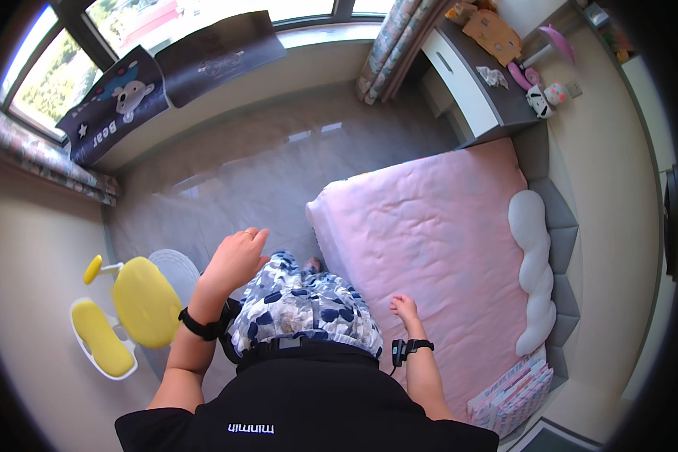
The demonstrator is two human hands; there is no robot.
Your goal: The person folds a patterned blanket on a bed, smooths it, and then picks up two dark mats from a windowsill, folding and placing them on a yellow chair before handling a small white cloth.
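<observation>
My left hand (237,258) hangs in the air in front of my left hip, above the floor. Its fingers are loosely bent and a little apart, a ring shows on one of them, and I see nothing in it. Over the near left part of the pink bedspread (422,218) hovers my right hand (404,307), with slack, slightly curled fingers and nothing visible between them. Whether it touches the bed I cannot tell. Black straps (196,324) circle both wrists. Patterned blue and white trousers (301,309) cover my legs, close to the bed's left side.
A yellow and white chair (147,303) stands at left. Along the bed's right side lie a wavy white pillow (532,271) and folded patterned fabric (512,392). A desk (467,83) with toys is at far right. Dark printed mats (218,56) hang over the windowsill.
</observation>
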